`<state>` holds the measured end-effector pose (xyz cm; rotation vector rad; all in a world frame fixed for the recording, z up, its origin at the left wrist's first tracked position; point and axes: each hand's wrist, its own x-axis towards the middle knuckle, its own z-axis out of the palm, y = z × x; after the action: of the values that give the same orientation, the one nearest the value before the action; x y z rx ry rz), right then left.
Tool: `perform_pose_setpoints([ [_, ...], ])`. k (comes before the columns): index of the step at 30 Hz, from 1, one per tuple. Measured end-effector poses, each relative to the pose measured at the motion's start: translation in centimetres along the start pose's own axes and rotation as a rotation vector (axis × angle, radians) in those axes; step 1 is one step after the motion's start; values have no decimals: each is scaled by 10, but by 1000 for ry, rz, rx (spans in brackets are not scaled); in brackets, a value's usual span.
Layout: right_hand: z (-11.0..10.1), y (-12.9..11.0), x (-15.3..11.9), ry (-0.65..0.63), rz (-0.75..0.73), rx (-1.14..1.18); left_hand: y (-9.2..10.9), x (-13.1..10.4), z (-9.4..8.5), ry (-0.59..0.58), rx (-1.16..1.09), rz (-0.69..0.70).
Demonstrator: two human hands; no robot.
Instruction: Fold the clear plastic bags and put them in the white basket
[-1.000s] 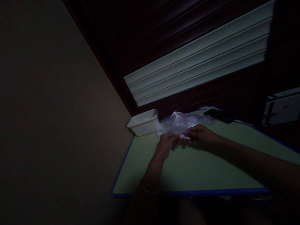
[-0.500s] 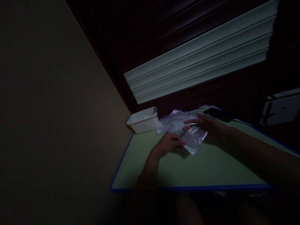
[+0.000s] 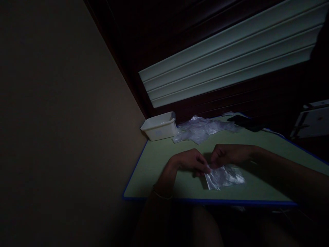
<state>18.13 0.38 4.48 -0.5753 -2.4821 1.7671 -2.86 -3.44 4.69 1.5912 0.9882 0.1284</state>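
A clear plastic bag hangs just above the front part of the table, its upper left edge pinched between both hands. My left hand is closed on the corner, thumb and forefinger together. Close beside it, my right hand has its fingers curled and closed on the same edge. Whether the bag holds anything I cannot make out in the dim light. Behind the hands, a loose pile of clear plastic bags spreads over the back of the table.
The pale green table has a blue edge. At its back left corner, against the wall, stands a white plastic bin. A dark flat object lies at the back right. Behind the table are slatted panels.
My right hand has come down from over the pile, and its spread fingers have closed on the bag's edge beside my left hand. The bag has moved nearer to me and swung right.
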Motion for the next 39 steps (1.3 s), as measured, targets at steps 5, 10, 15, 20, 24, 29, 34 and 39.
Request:
perform_pose_setpoints([
  [5, -6, 3, -1, 114, 24, -57, -1, -5, -5, 86, -26, 25],
  [10, -17, 5, -7, 269, 7, 4, -7, -8, -15, 280, -149, 55],
  [15, -22, 7, -7, 411, 4, 136, -11, -3, -21, 514, -204, 207],
  [20, -23, 17, 4, 558, -38, 123, -9, 6, -17, 632, -311, 429],
  [24, -23, 22, 9, 612, -45, 116, -9, 12, -11, 631, -171, 433],
  [29, -20, 13, 6, 626, -21, 74, -10, 16, -9, 716, -33, 430],
  [34, -17, 6, 10, 722, -81, 66, -7, 17, -5, 735, -5, 442],
  [39, -12, 12, 20, 746, -118, 138, -4, 17, 2, 681, -12, 425],
])
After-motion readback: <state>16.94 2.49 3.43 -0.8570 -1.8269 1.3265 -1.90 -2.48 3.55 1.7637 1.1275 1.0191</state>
